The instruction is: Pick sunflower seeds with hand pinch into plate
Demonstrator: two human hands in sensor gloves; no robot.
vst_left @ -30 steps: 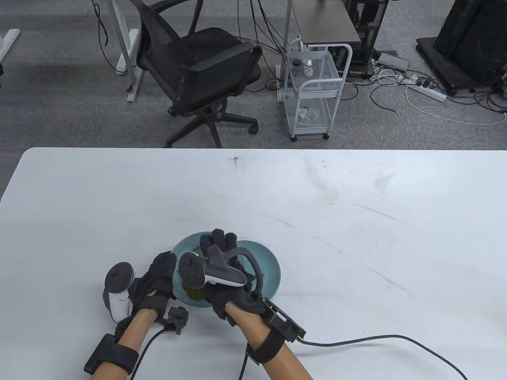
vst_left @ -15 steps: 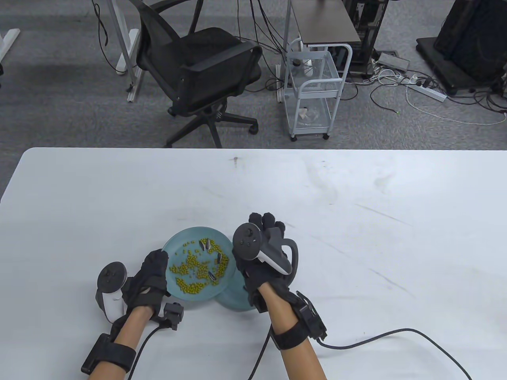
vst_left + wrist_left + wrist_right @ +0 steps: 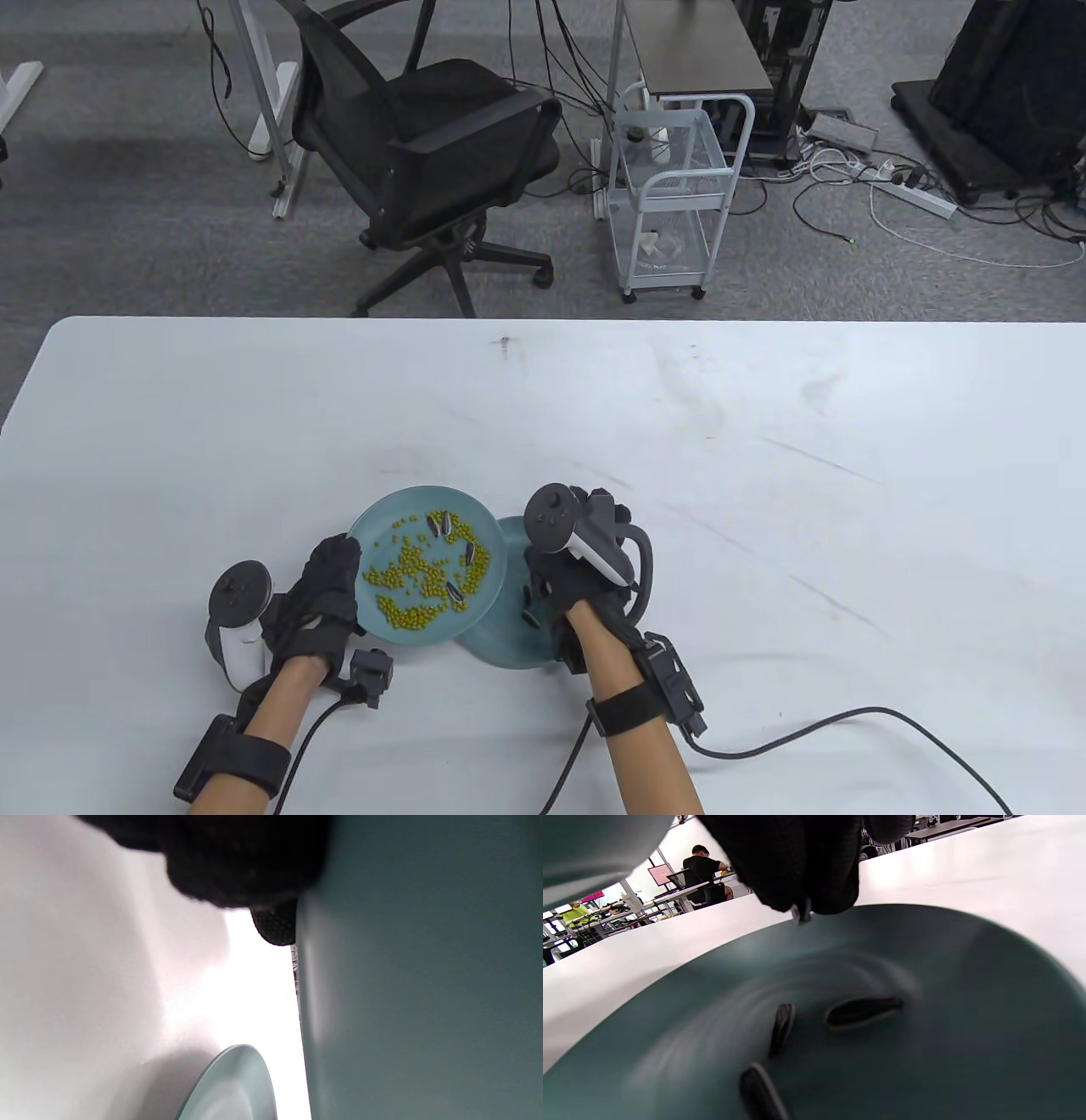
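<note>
My left hand (image 3: pixel 339 567) grips the near-left rim of a teal plate (image 3: pixel 484 519) and holds it raised; it carries many green beans (image 3: pixel 416 586) and a few striped sunflower seeds (image 3: pixel 439 525). Its underside (image 3: pixel 424 984) fills the left wrist view beside my fingers (image 3: pixel 237 866). A second teal plate (image 3: pixel 509 645) lies on the table, partly under the first. My right hand (image 3: pixel 547 586) hovers over it. In the right wrist view the fingertips (image 3: pixel 814 870) pinch one seed (image 3: pixel 801 914) above this plate (image 3: pixel 967 1027), which holds three seeds (image 3: pixel 863 1012).
The white table (image 3: pixel 764 509) stretches far and right of the plates. My glove cables (image 3: pixel 806 730) trail across its near edge. An office chair (image 3: pixel 424 153) and a small white cart (image 3: pixel 674 195) stand on the floor beyond the table.
My right hand left the bean plate, swung right, then came back down over the lower plate with a seed pinched. My left hand shifted the bean plate slightly left and has held it still since.
</note>
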